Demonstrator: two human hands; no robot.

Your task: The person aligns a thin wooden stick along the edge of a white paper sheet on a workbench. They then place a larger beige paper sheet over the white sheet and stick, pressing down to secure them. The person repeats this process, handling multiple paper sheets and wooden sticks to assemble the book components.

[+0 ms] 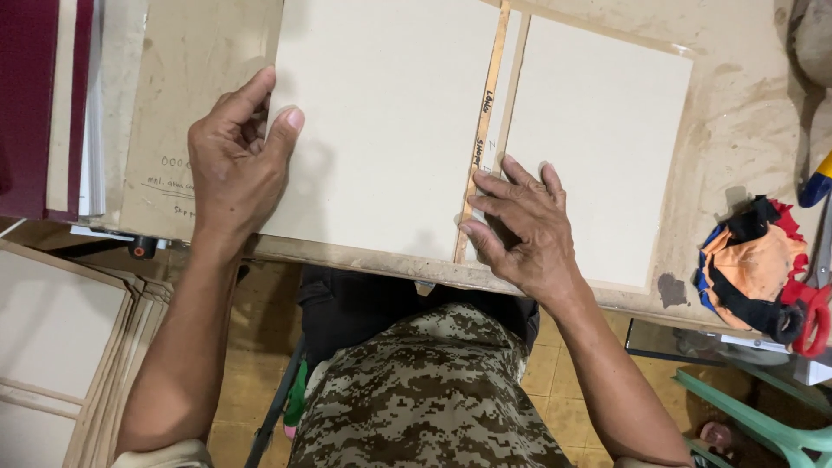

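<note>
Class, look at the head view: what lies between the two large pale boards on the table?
A thin wooden strip lies between the left board and the right board; the right hand presses on its lower end.

Strip (pixel 484 130) between left board (pixel 386 121) and right board (pixel 598 139); rags (pixel 750 264), scissors (pixel 810 308) far right.
</note>
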